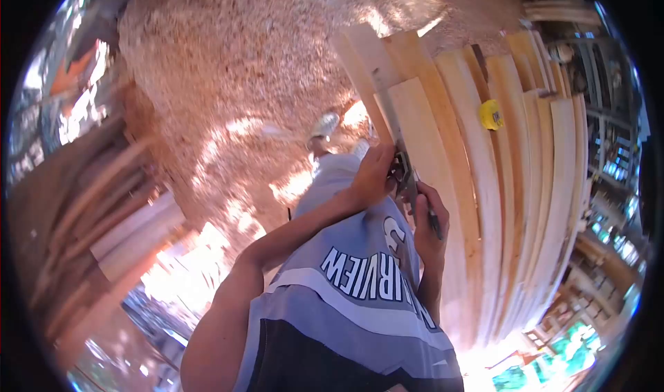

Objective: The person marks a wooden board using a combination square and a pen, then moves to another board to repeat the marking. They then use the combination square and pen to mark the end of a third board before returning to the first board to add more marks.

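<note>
A combination square, with a long metal blade and a dark head, lies at a slant along the near side of the stacked boards. My left hand is closed around the square near its head, the fingertips partly hidden. Lower down, my right hand grips the near end of the same tool, thumb along it. Both hands are in front of my body, beside the edge of a pale board. On the boards to the right rests a yellow tape measure.
Sawdust or wood chips cover the ground ahead and to the left. More planks are piled at the left. My shoe shows on the ground. Shelving and timber stand at the far right.
</note>
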The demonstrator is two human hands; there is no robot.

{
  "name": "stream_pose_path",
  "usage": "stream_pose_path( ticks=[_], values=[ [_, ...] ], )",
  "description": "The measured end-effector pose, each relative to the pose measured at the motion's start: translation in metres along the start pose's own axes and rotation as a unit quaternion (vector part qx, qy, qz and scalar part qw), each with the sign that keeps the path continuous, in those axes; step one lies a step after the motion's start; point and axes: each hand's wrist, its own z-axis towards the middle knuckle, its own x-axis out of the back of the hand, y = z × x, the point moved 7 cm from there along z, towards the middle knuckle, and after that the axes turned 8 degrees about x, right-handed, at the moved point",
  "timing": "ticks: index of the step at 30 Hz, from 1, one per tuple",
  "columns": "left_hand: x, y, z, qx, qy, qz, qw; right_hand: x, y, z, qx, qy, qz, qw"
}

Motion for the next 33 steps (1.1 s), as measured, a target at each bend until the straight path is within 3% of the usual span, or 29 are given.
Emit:
stream_pose_path(
  ticks=[2,4,9,11,13,14,15,16,18,19,21,25,27,29,33],
  values=[
    [-0.008,-0.004,-0.007,0.024,0.032,-0.091,0.995,0.014,-0.010,0.005,-0.007,-0.021,0.049,0.999],
    [0.000,0.012,-0.012,0.050,0.052,-0.234,0.970,0.037,-0.002,0.014,0.037,0.039,0.034,0.998],
    [-0.016,-0.016,-0.004,0.005,0.207,-0.192,0.959,0.081,0.053,0.063,0.064,0.058,-0.070,0.994],
    [-0.030,-0.036,-0.003,0.000,0.263,-0.162,0.951,0.081,0.068,0.083,0.116,0.050,-0.169,0.978],
    [-0.059,-0.079,0.002,0.127,0.257,-0.440,0.851,0.069,0.083,0.107,0.138,0.028,-0.154,0.978],
    [-0.066,-0.089,0.001,0.228,0.225,-0.499,0.805,0.063,0.091,0.118,0.140,0.016,-0.159,0.977],
    [-0.072,-0.098,0.002,0.229,0.228,-0.506,0.800,0.060,0.096,0.125,0.137,0.007,-0.168,0.976],
    [-0.081,-0.116,0.003,0.284,0.241,-0.504,0.779,0.056,0.099,0.131,0.108,-0.007,-0.197,0.974],
    [-0.099,-0.139,-0.001,0.375,0.230,-0.513,0.737,0.051,0.106,0.144,0.137,-0.002,-0.193,0.972],
    [-0.093,-0.134,-0.001,0.372,0.238,-0.520,0.731,0.046,0.111,0.155,0.165,0.004,-0.179,0.970],
    [-0.072,-0.112,0.004,0.251,0.285,-0.570,0.729,0.036,0.123,0.179,0.209,0.020,-0.159,0.965],
    [-0.078,-0.108,0.020,0.247,0.270,-0.600,0.711,0.022,0.145,0.212,0.129,0.058,-0.062,0.988],
    [-0.097,-0.133,0.033,0.348,0.244,-0.550,0.719,0.014,0.147,0.220,0.082,0.066,-0.027,0.994],
    [-0.090,-0.124,0.042,0.369,0.254,-0.544,0.710,0.006,0.158,0.225,-0.002,0.066,0.045,0.997],
    [-0.079,-0.094,0.047,0.331,0.321,-0.585,0.668,0.007,0.146,0.226,0.015,0.052,0.058,0.997]
  ],
)
